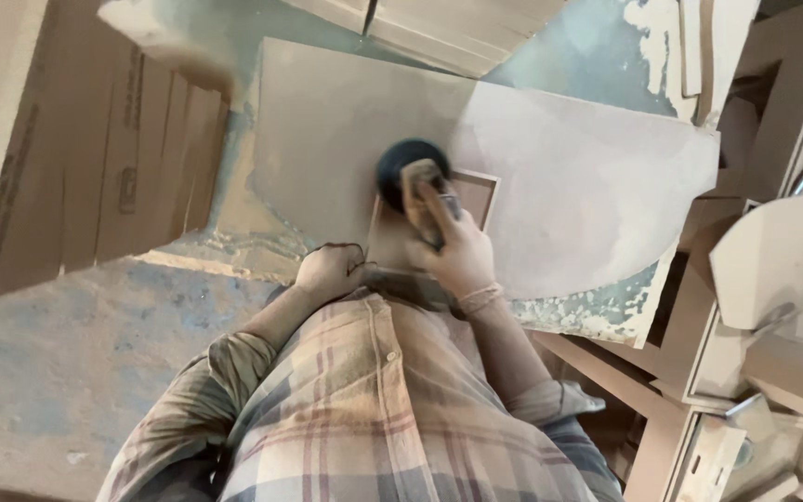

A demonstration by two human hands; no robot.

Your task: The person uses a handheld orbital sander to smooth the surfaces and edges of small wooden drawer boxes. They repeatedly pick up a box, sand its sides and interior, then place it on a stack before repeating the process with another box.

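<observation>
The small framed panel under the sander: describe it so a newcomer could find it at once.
Start at the large pale board with one curved edge, lying flat mid-picture. Near its lower left edge sits the small framed panel, pressed by the sander in the right hand, steadied by the left hand. Only it has a raised rim.

Left of the grip, brown boards (pixel 113 158) lean in a row; farther right, stacked wooden frames (pixel 727 363) and a curved cut panel (pixel 783 260); dusty floor (pixel 58 372) below.

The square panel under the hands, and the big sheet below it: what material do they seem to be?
The square panel looks like raw fibreboard: uniform matte brown, no grain. The big sheet looks the same, dusty and unfinished, though plywood cannot be excluded.
</observation>
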